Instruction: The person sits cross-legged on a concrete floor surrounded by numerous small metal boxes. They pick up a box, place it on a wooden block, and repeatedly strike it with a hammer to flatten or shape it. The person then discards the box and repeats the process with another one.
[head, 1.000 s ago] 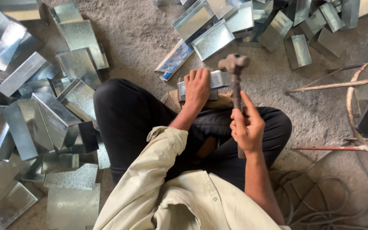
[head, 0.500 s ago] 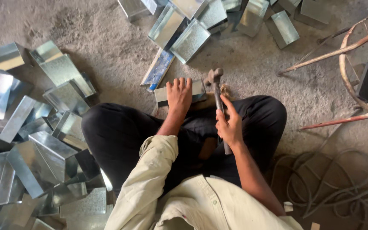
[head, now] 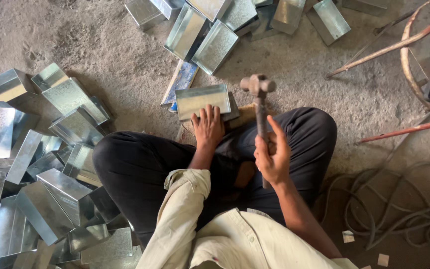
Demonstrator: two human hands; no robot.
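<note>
While the person sits cross-legged on the gritty floor (head: 100, 45), the right hand (head: 273, 154) is wrapped around the handle of a hammer (head: 260, 109), index finger stretched up along the shaft. The hammer's long axis runs nearly straight away from the body, its double-faced metal head at the far end, crosswise to the handle and lifted above the work. The lower end of the handle is hidden behind the hand and blends into the dark trousers.

The left hand (head: 207, 127) lies flat, fingers together and extended, pressing on the near edge of a folded galvanized sheet-metal piece (head: 202, 99). That piece sits just in front of the knees with its long axis running left to right and its raised lip along the far side. It rests on a support (head: 247, 113), possibly wood, of which only a tan corner shows; the rest is covered by the metal and the legs.

Under its far left corner a bluish flat piece (head: 180, 82) pokes out, too covered to identify. A pile of similar metal trays (head: 51, 164) crowds the left side, many cut off by the frame edge. More trays (head: 215, 30) lie beyond, also cropped. A coil of hose (head: 399, 199) and thin rusty rods (head: 389, 47) lie to the right.
</note>
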